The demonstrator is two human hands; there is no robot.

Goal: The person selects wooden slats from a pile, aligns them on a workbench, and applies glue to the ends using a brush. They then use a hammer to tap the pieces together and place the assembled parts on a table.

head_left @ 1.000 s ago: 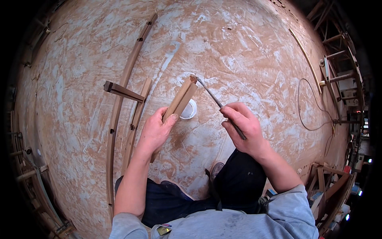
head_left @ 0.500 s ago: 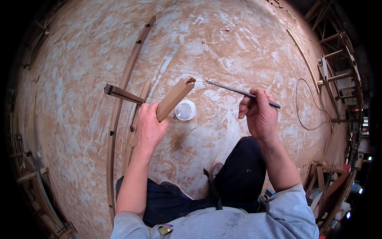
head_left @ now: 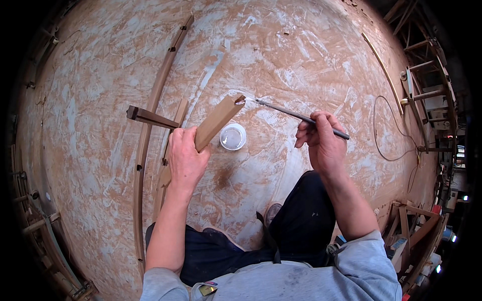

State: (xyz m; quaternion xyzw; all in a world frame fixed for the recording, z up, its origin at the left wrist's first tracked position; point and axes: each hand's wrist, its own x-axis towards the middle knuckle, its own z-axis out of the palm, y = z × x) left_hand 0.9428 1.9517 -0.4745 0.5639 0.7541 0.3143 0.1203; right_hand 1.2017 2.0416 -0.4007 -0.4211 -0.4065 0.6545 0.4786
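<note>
My left hand is closed around a wooden bar, which slants up and away to the right. At the bar's far end is a cut notch with some white stuff on it. From the left, a darker wooden crosspiece reaches up to my left hand; whether it joins the bar is hidden. Between thumb and fingers, my right hand grips a slim dark brush. Its whitish tip is at the notched end, touching or almost touching it. Below the bar stands a small white tub with pale liquid inside.
A long wooden rail with dark notches lies to my left, a shorter strip beside it. White-smeared board spreads underneath. At right are a thin strip, a looped cord and wooden frames.
The brush has moved slightly left, bringing its tip to the bar's notched end, where white now shows. My left hand and the bar have shifted a little left and up in view.
</note>
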